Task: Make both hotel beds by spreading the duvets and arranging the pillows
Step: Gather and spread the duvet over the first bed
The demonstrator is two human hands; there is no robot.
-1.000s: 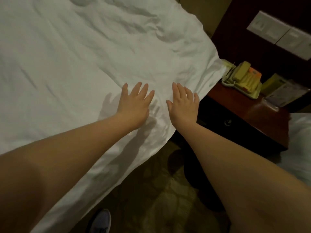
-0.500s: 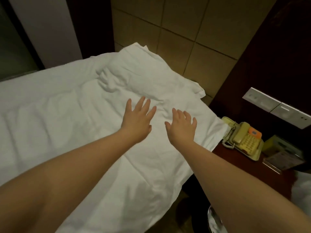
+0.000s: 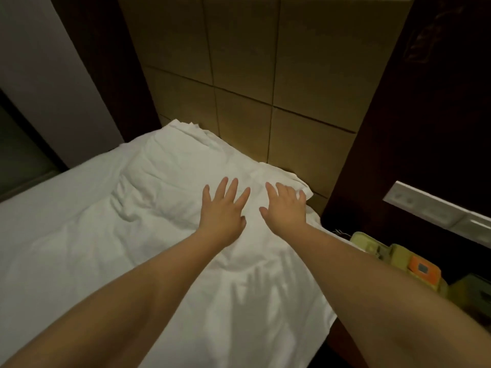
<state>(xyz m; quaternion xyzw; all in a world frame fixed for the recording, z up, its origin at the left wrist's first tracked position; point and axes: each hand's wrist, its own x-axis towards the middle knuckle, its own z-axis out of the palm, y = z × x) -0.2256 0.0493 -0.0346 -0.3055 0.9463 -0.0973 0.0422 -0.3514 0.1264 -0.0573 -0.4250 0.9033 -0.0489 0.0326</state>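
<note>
A white duvet [image 3: 79, 248] covers the bed and is wrinkled near the head end. Its top edge [image 3: 186, 128] lies bunched against the tan padded headboard [image 3: 239, 62], over a raised lump that may be a pillow. My left hand [image 3: 221, 211] is stretched out with fingers spread flat over the duvet near the head end. Beside it, my right hand [image 3: 285, 205] is also flat with straight fingers, close to the duvet's right corner [image 3: 303, 187]. Neither hand grips any fabric.
A dark wooden nightstand to the right carries a yellow-green telephone [image 3: 393, 258] with an orange part. A white switch panel [image 3: 435, 208] is set in the dark wall panel above it. The duvet's side hangs over the bed's right edge [image 3: 305, 328].
Both hands have slid along the duvet from the bed's side edge up to the head end. The view has lifted, so the headboard shows and the floor has dropped out of sight.
</note>
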